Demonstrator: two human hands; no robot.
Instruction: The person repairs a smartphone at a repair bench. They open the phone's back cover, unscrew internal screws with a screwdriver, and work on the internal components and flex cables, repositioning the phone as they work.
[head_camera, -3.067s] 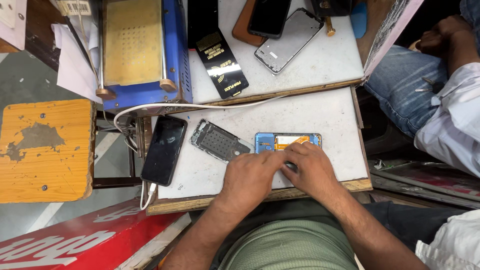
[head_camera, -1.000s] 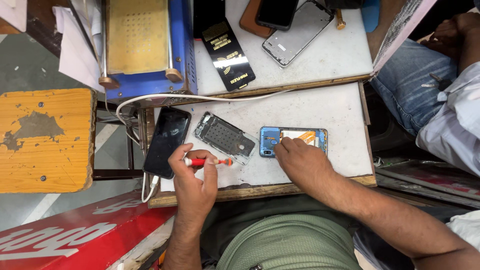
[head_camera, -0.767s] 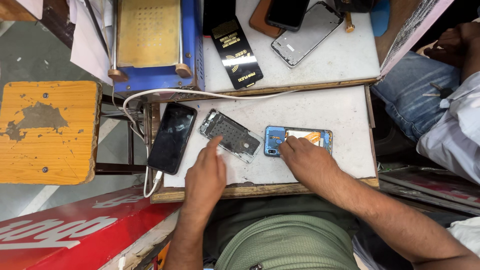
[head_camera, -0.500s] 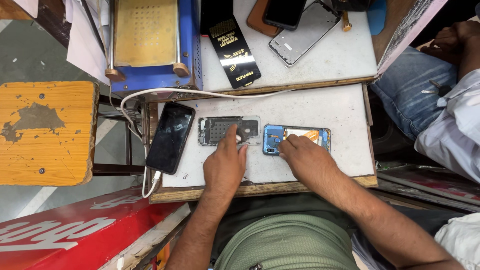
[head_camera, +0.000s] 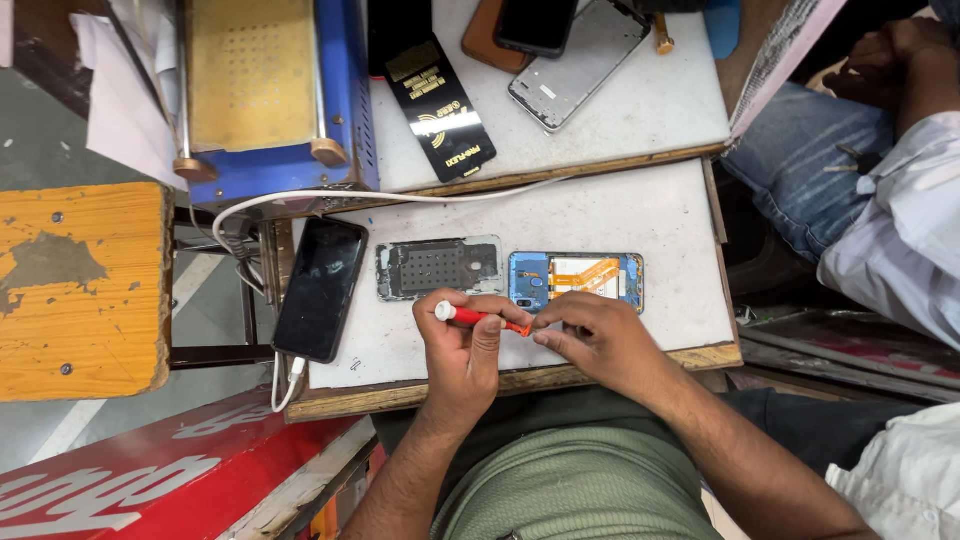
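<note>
Left hand (head_camera: 462, 348) has come back off the grey frame (head_camera: 438, 268) since half a second ago and now grips a red screwdriver (head_camera: 484, 319), fingers curled round the handle; right hand (head_camera: 592, 335) has slid down a bit, fingertips pinching at the screwdriver's tip end; both hover at the near edge of the white board (head_camera: 600, 215), just below the open blue phone (head_camera: 575, 280); grey frame lies flat left of that, black phone (head_camera: 320, 288) further left on a white cable (head_camera: 330, 196).
</note>
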